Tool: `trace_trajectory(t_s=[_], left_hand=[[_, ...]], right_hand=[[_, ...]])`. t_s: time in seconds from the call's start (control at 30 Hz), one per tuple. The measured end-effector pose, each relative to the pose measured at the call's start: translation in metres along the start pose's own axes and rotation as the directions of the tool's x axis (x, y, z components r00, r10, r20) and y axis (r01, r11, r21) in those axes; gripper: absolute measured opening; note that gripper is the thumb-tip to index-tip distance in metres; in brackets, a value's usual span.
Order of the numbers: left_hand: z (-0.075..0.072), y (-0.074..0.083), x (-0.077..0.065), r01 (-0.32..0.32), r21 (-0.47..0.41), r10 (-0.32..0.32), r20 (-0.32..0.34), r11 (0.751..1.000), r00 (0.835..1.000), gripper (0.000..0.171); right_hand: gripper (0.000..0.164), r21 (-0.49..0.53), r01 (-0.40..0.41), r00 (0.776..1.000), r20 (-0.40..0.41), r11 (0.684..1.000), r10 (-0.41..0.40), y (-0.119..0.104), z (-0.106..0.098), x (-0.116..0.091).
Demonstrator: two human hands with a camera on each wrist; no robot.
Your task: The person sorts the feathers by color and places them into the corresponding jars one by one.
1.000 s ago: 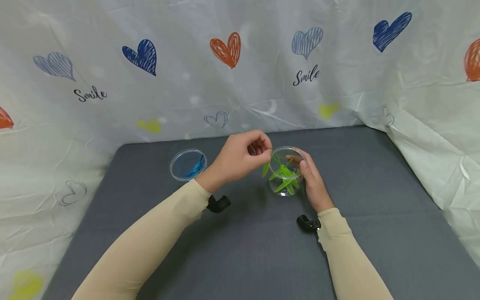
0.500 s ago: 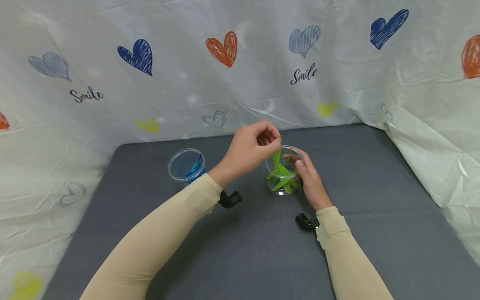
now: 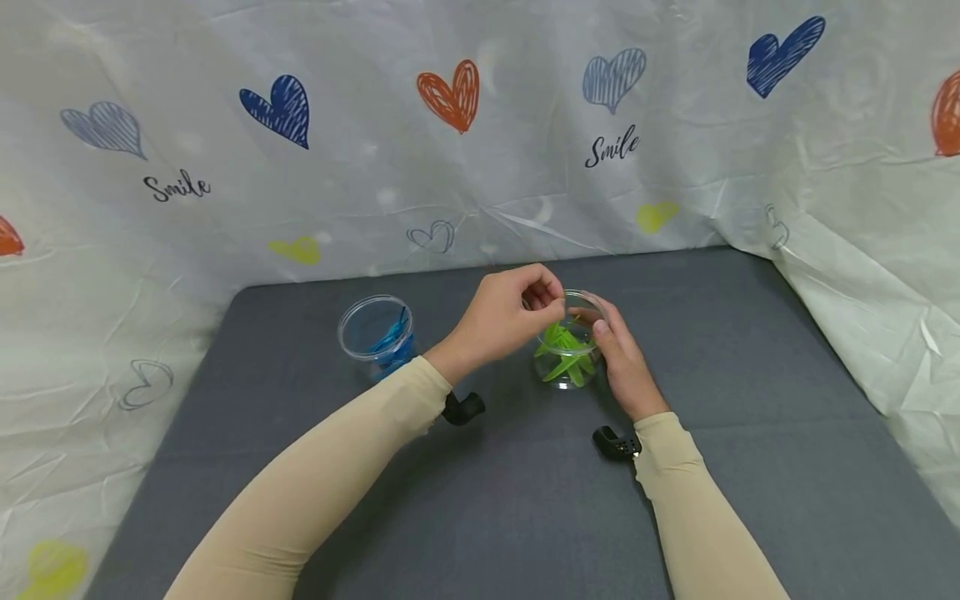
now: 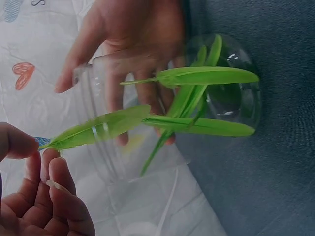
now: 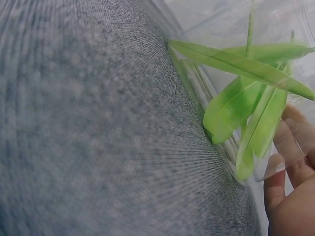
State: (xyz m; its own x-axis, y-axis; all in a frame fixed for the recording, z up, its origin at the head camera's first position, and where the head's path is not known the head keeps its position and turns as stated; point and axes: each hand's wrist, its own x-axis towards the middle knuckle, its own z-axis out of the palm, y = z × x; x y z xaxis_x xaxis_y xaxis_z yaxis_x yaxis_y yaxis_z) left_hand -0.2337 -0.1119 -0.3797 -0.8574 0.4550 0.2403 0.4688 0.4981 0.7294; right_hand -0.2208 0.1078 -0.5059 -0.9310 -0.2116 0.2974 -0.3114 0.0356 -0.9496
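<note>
Between thumb and fingertips, my left hand (image 3: 502,321) pinches a green feather (image 4: 98,129) by its quill end. In the left wrist view, this feather's blade passes through the mouth of a clear jar (image 3: 570,352), its tip inside. Several other green feathers (image 4: 211,76) lie crossed within the jar, some leaning on its wall. My right hand (image 3: 628,362) holds the jar from the right, fingers round the far side and thumb at the near side. Those fingers (image 5: 290,147) show beyond the clear wall in the right wrist view.
Left of my left wrist stands a second clear jar (image 3: 352,352) with blue feathers (image 3: 392,337) in it, partly hidden by my forearm. A dark grey cloth (image 3: 525,508) covers the table. Behind it hangs a pale curtain (image 3: 360,150) printed with hearts.
My left hand has moved right to the jar's mouth and then dipped, bringing the green feather from outside the rim into the jar. My right hand stays on the jar.
</note>
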Motion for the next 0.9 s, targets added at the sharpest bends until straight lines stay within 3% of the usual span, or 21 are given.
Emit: trace_trajectory(t_s=[0.9], left_hand=[[0.0087,-0.0109,-0.0017,-0.065,0.129,0.058,0.062,0.989,0.996,0.010]], right_hand=[[0.051,-0.022,0.006,1.000,0.006,1.000,-0.006,0.0038,-0.0010,-0.0011]])
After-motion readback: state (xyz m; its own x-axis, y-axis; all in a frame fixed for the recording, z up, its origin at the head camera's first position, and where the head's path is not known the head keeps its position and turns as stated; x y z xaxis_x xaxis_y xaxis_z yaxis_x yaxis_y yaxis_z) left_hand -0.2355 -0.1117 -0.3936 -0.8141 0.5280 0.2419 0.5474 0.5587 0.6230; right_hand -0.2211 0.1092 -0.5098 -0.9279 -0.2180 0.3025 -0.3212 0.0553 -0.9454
